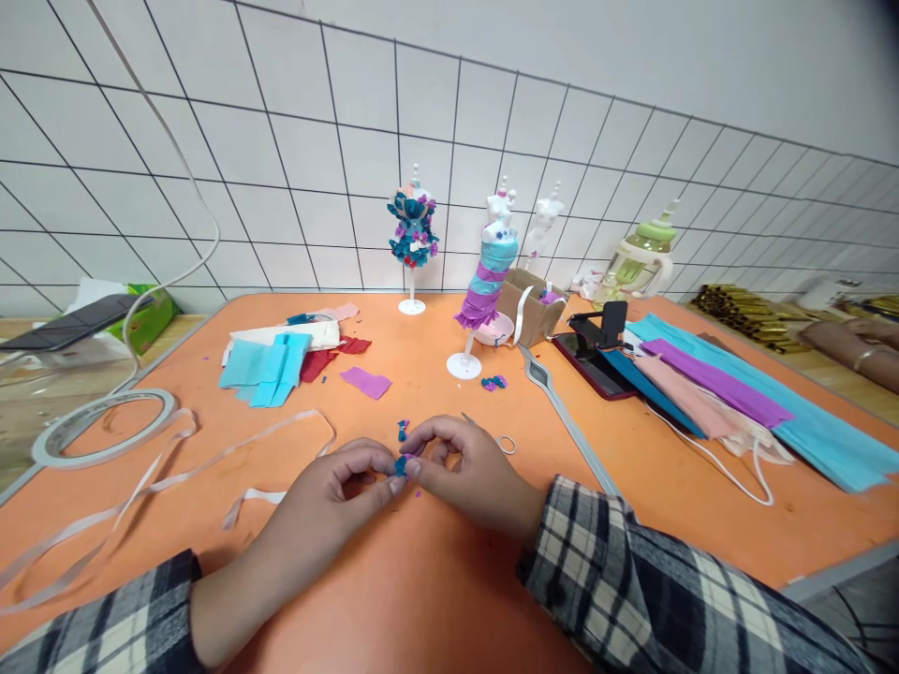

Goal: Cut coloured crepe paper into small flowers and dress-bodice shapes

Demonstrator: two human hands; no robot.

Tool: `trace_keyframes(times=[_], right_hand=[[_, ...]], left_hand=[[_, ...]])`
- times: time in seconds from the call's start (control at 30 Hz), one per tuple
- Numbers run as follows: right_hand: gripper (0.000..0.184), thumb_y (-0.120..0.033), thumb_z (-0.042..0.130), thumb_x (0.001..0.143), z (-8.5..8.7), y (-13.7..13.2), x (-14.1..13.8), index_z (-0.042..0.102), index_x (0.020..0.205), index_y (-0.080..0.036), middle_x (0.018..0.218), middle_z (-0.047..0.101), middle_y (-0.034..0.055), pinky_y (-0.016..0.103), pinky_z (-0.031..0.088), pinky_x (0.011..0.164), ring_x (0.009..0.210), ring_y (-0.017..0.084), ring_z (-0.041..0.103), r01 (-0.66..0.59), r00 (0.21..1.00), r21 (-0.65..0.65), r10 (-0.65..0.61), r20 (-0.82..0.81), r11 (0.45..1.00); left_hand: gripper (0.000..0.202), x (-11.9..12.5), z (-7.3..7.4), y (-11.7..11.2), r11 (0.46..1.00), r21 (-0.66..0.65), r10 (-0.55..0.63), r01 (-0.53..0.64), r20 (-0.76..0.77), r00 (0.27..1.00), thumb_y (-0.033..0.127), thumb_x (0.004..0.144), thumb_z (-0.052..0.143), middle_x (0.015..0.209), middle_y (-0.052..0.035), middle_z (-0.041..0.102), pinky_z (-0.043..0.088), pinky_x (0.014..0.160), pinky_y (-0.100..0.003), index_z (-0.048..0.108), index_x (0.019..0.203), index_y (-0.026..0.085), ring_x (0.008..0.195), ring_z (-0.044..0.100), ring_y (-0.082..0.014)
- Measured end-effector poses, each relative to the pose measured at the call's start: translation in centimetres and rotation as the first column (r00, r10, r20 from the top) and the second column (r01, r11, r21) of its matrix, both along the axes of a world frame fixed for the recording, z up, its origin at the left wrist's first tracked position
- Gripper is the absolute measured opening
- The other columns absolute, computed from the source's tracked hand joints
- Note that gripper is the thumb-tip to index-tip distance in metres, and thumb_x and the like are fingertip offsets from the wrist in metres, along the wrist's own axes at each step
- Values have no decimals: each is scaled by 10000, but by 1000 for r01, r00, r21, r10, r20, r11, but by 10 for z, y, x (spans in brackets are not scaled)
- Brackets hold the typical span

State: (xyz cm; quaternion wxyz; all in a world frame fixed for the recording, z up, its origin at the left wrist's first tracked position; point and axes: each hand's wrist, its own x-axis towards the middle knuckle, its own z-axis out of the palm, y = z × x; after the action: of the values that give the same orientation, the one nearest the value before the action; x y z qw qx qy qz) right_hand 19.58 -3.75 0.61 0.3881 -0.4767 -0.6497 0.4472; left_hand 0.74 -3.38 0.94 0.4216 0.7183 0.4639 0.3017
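Note:
My left hand point(335, 501) and my right hand point(464, 473) meet over the orange table point(435, 580), low in the middle of the view. Both pinch the same tiny blue crepe paper piece point(401, 465) between thumb and fingertips. Another small blue scrap point(403, 430) lies just beyond my fingers. Small scissors point(500, 440) lie partly hidden behind my right hand. Two mini mannequins stand further back: one in a blue ruffled dress point(413, 234), one wrapped in blue and purple paper point(488, 281).
A tape roll point(105, 426) with loose white strips lies at left. Cut paper pieces point(271, 370) sit mid-left. Crepe paper sheets point(737, 398), a phone point(594, 365), a cardboard box point(530, 304) and a bottle point(639, 262) are at right. Another person's arm point(853, 351) rests at far right.

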Motion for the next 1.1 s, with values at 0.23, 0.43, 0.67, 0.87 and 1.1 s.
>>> trace_keyframes(times=[0.23,0.43,0.67,0.87,1.1], right_hand=[[88,-266,669,752,1,0,-2,629,735,-189,585,448,-53,234,353,586,580,97,425,50,996,32,-52,73,998],[109,-292,671,767,-1,-1,-2,629,752,-193,579,450,-57,222,321,535,547,87,401,31,999,-2,-31,18,1000],[162,-302,676,770,-1,-2,-2,656,896,-202,843,643,-6,218,389,566,602,82,489,6,1000,-27,-6,-12,1000],[56,-249,654,776,-3,-2,-5,660,790,-196,576,525,-48,211,359,533,539,89,446,50,998,-54,-48,32,997],[130,-279,654,799,6,47,49,695,869,-177,883,735,45,280,503,764,777,147,664,298,952,130,-285,-112,946]], left_hand=[[295,-4,-6,-1,992,1,129,-129,36,991,440,796,653,878,-45,686,528,751,-337,682,996,227,853,646,-231],[225,-3,3,-2,990,57,131,-132,16,991,448,797,651,813,-30,724,523,796,-338,720,745,240,813,653,-223],[225,-2,2,0,987,33,156,-156,25,987,461,759,676,797,-35,745,540,784,-344,735,728,246,801,668,-235],[243,-3,-2,0,987,50,150,-151,14,989,472,772,674,789,-34,733,543,767,-336,753,796,244,772,658,-221],[321,-6,2,1,971,43,235,-234,-27,972,519,765,666,860,-47,756,558,731,-327,757,904,245,816,682,-248]])
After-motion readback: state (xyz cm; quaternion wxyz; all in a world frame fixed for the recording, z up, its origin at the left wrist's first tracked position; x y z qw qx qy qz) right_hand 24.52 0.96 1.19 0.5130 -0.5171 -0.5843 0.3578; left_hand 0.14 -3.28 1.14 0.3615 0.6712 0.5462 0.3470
